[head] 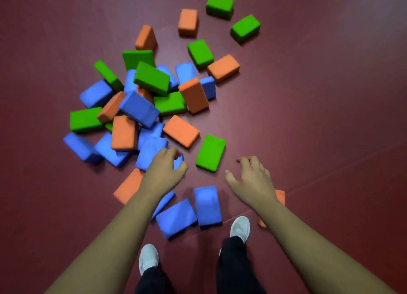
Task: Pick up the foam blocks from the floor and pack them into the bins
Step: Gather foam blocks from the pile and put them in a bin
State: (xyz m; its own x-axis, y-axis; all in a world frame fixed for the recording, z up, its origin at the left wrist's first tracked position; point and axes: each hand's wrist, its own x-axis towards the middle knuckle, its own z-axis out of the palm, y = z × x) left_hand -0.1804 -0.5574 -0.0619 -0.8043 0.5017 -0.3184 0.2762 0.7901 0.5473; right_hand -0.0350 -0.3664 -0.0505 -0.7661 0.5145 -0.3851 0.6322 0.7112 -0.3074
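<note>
Several green, orange and blue foam blocks lie in a loose pile (141,108) on the dark red floor (308,117). My left hand (165,172) hovers over a blue block (152,152) at the pile's near edge, fingers curled but holding nothing. My right hand (251,181) is open, fingers spread, just right of a lone green block (211,153). Two blue blocks (207,205) lie between my arms. An orange block (280,197) is partly hidden under my right wrist, another orange block (128,186) under my left forearm. No bin is in view.
My two feet in pale shoes (240,227) stand at the bottom centre, close to the near blue blocks. More scattered green and orange blocks (220,6) lie at the far top. Bare floor stretches to the right and left of the pile.
</note>
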